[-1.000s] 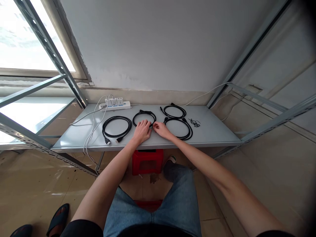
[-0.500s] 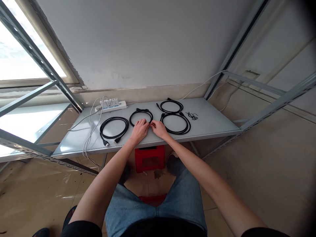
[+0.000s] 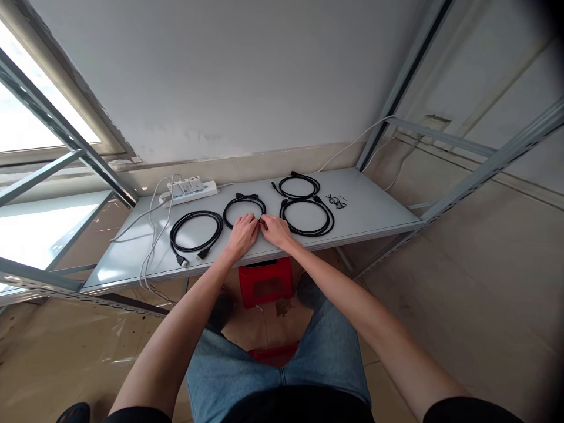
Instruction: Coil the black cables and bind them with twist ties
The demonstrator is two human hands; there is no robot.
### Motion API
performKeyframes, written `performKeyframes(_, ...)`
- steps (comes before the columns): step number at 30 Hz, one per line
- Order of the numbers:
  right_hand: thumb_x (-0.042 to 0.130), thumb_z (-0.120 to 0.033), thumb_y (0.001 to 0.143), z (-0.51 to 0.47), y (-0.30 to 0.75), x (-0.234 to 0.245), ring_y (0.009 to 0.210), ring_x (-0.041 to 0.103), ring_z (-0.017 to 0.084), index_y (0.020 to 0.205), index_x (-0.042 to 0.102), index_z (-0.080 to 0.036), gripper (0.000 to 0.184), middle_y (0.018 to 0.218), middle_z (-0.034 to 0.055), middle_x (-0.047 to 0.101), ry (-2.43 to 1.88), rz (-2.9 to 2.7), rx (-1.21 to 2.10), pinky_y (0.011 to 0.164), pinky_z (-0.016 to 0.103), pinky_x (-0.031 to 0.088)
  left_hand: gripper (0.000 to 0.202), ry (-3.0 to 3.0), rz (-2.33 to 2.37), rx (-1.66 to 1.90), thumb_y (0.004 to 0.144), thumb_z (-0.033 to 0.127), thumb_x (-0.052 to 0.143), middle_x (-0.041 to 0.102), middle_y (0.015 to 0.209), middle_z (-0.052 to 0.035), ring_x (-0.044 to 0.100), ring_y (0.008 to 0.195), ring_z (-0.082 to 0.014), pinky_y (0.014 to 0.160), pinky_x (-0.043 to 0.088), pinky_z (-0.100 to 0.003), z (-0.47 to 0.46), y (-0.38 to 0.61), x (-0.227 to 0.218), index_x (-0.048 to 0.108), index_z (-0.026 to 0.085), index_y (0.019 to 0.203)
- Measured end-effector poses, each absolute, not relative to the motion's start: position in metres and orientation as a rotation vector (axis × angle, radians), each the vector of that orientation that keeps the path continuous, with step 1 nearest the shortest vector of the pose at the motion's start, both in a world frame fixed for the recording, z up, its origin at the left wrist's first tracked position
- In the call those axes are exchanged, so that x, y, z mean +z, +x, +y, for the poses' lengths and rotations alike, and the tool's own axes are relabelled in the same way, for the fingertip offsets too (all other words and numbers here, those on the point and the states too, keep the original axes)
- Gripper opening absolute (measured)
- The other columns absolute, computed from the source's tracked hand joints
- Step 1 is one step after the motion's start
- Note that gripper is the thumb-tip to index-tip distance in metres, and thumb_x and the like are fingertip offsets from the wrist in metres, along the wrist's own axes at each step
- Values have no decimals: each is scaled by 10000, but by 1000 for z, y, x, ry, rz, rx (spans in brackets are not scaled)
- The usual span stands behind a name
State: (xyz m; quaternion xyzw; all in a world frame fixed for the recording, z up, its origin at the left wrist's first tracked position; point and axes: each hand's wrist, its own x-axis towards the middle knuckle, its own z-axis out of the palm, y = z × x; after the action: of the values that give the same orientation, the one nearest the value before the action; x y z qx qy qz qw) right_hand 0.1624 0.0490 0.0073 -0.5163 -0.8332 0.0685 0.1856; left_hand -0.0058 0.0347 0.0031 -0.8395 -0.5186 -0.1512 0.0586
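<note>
A coiled black cable (image 3: pixel 226 207) lies on the grey shelf (image 3: pixel 365 202), its plugs toward the wall. At the coil's near right side my left hand (image 3: pixel 245 234) is closed on it, fingers curled. Close beside it, my right hand (image 3: pixel 274 230) pinches at the same stretch of coil; whatever is between those fingertips is too small to make out. To the left sits another coiled black cable (image 3: pixel 175 226) with two plugs at its near side. Two more coils, a far cable (image 3: pixel 318 187) and a near cable (image 3: pixel 331 220), lie right of my hands.
A heap of thin black ties (image 3: pixel 336 201) lies at the right. A white power strip (image 3: pixel 194 191) with white cords stands at the back left. Metal uprights (image 3: pixel 383 126) frame the shelf, and a red stool (image 3: pixel 265 282) is underneath.
The view has shifted slightly. My hands stay at the same coil, and the right-hand fingers have curled in more, nearer to the left hand.
</note>
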Motion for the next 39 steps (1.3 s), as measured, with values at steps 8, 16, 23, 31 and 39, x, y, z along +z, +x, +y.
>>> performKeyframes(8,375,-236,1088,43,160,9,919,690,223,1110,609,-193,239,1059,109,719,-1482,-2381,79,703,285,407,333,-2516,-1514,-510,1063,232,322,616,1062,-119,547,1024,-264,920,423,-403,36,-7,1,636,201,956)
performKeyframes(16,377,-124,1051,47,163,3,1031,618,242,1092,637,-170,267,1098,125,648,-1433,-2385,-87,819,326,468,354,-2541,-1539,-541,1083,231,288,622,1072,-109,574,995,-241,900,450,-373,35,-5,0,622,207,965)
performKeyframes(23,430,-33,967,45,163,1,1082,517,278,1172,618,-150,302,1145,139,598,-1177,-2429,-198,931,393,446,273,-2577,-1520,-662,1017,106,361,618,1033,-99,585,966,-238,868,474,-348,36,-7,-3,594,214,927)
performKeyframes(31,438,-30,950,53,161,1,1040,516,307,1063,680,-123,283,1074,165,635,-1134,-2516,-396,911,434,425,237,-2551,-1560,-705,1016,128,394,612,1021,-107,597,970,-252,867,468,-371,38,-7,-6,593,212,918)
performKeyframes(39,604,-151,910,64,158,28,906,648,274,838,732,-156,147,910,146,725,-1650,-2187,253,790,359,469,176,-2686,-1572,-874,998,178,479,593,1107,-98,601,1005,-243,907,478,-366,44,-12,-11,614,199,1110)
